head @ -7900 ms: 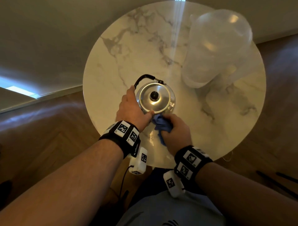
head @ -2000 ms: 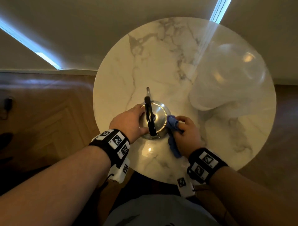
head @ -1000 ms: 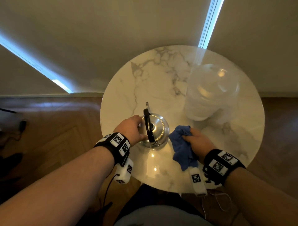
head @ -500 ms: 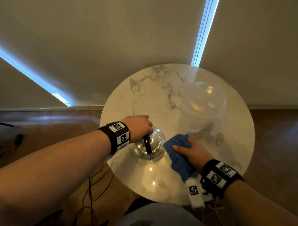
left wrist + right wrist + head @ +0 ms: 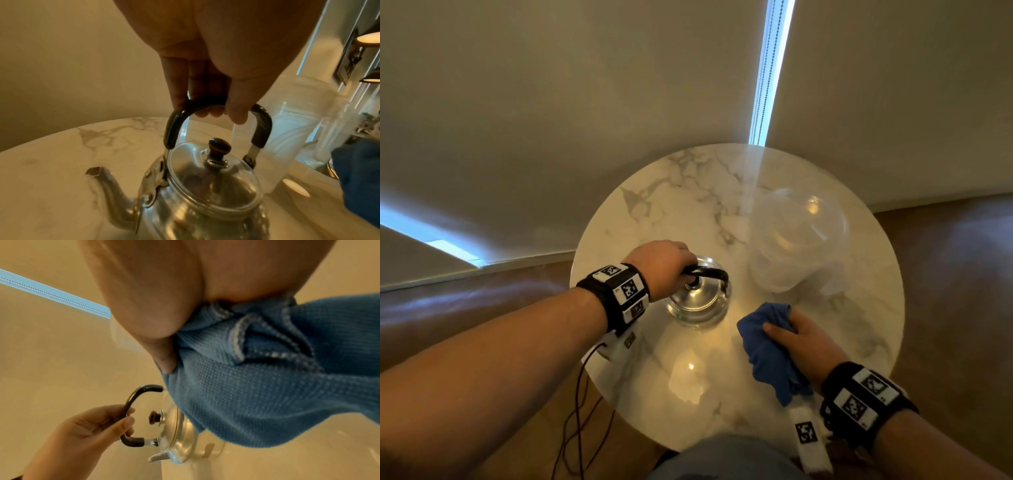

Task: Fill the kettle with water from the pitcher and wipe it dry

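Note:
A shiny metal kettle [image 5: 697,303] [image 5: 197,194] [image 5: 180,439] with a black arched handle [image 5: 218,104] stands on the round marble table [image 5: 688,192]. My left hand [image 5: 661,265] grips that handle from above, fingers curled round it. Its spout [image 5: 102,177] points left in the left wrist view. My right hand [image 5: 803,337] holds a bunched blue cloth [image 5: 768,346] [image 5: 257,378] on the table just right of the kettle, apart from it. A clear plastic pitcher [image 5: 798,240] stands behind the cloth, at the right back of the table.
The table stands close to a beige wall with a bright window slit [image 5: 770,68]. Wooden floor [image 5: 482,291] lies around it. A dark cable [image 5: 578,421] hangs below my left arm near the table's front edge.
My right hand took the cloth off the kettle's side and set it down to the right. My left hand moved from the kettle's body up to its handle. The head view pulled back.

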Tool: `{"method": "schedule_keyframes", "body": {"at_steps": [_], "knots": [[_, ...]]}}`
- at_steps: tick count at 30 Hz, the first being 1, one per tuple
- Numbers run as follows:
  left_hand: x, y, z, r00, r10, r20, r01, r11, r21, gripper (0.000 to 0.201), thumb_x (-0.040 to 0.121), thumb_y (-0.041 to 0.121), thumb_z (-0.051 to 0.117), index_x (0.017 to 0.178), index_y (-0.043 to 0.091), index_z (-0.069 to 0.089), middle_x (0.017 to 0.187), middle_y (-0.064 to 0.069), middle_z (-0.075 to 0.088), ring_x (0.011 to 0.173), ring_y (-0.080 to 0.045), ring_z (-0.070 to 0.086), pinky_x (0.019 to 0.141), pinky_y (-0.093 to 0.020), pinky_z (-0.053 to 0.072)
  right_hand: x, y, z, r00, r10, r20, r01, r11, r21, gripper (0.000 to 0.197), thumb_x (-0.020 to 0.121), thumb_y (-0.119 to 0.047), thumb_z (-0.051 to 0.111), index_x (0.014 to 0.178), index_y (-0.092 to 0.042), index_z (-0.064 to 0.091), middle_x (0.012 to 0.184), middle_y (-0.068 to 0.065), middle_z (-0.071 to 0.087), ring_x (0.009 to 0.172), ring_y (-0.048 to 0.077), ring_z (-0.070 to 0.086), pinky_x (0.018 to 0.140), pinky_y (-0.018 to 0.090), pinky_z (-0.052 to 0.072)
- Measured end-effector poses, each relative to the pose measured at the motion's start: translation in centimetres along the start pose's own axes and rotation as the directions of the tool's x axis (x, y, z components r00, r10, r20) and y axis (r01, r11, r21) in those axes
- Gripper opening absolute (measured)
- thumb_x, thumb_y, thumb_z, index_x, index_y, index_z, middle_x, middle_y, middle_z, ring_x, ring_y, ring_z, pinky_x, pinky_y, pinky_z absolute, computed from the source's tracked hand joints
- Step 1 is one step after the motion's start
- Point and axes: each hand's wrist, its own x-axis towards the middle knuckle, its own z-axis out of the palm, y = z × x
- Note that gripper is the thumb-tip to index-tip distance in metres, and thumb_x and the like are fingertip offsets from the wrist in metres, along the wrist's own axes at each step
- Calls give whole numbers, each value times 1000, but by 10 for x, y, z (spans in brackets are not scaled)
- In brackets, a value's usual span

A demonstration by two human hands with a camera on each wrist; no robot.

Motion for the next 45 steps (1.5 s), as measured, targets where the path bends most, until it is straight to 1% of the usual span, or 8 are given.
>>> {"method": "schedule_keyframes", "body": {"at_steps": [8, 13, 21, 23, 26, 30, 38, 45], "knots": [[34, -28, -14, 990, -119, -73, 114, 991, -71, 18, 85, 42, 59, 95, 30, 66, 88, 7, 59, 80, -16, 57, 68, -33, 49, 12, 8, 6, 991, 84, -101, -80, 996, 42, 20, 108, -12, 47, 118, -23, 61, 105, 1, 71, 81, 0, 73, 71, 14, 55], [42, -33, -15, 987, -127, -101, 118, 989, -92, 20, 85, 42, 59, 99, 30, 66, 90, 7, 60, 82, -17, 58, 69, -33, 51, 8, 6, 5, 978, 93, -185, -97, 995, -14, 18, 105, -25, 53, 119, -34, 61, 111, 2, 75, 103, 21, 71, 98, 44, 53], [16, 34, 13, 918, -163, -361, -11, 900, -435, 15, 80, 38, 64, 79, 29, 52, 90, 11, 52, 82, -8, 51, 70, -25, 46, -8, 11, -20, 978, 77, -196, -88, 995, -47, 22, 107, -21, 51, 126, -28, 59, 114, -9, 71, 100, -3, 68, 100, 27, 51], [17, 75, 39, 995, -89, -52, 33, 747, -664, 19, 79, 42, 66, 73, 28, 55, 91, 12, 61, 83, -5, 59, 77, -30, 54, -15, 10, -29, 978, 59, -202, -73, 996, -60, 21, 107, -19, 50, 119, -32, 61, 109, -14, 69, 95, -11, 67, 97, 20, 50], [25, 135, 78, 921, 67, 384, 373, 136, -918, 9, 82, 30, 71, 88, 23, 69, 108, 1, 70, 105, -17, 65, 97, -46, 52, -25, 14, -50, 969, 63, -240, -84, 993, -79, 12, 101, -34, 59, 109, -41, 63, 109, -12, 72, 103, 3, 68, 106, 39, 49], [44, 196, 103, 867, 96, 489, 497, -238, -835, 20, 86, 3, 64, 106, 4, 68, 110, -16, 69, 106, -29, 66, 88, -37, 55, -38, 30, -91, 956, 149, -254, -178, 979, -97, 34, 92, -40, 72, 122, -44, 55, 125, -7, 68, 113, 18, 66, 104, 49, 52], [100, 253, 137, 884, -222, 412, 391, -133, -911, 37, 76, -6, 60, 91, 24, 75, 107, -11, 71, 100, -29, 67, 92, -42, 54, -47, 64, -167, 953, 254, -165, -300, 872, -388, 99, 81, -22, 82, 158, -33, 21, 137, 2, 59, 112, 22, 63, 82, 30, 53], [124, 266, 155, 957, -257, 134, 244, 468, -849, 57, 68, 12, 63, 122, 28, 54, 142, -2, 43, 126, -22, 49, 102, -31, 45, -23, 93, -180, 976, 111, -189, -183, 884, -430, 72, 88, -24, 68, 148, -30, 28, 121, 1, 64, 96, 26, 66, 74, 35, 52]]}}
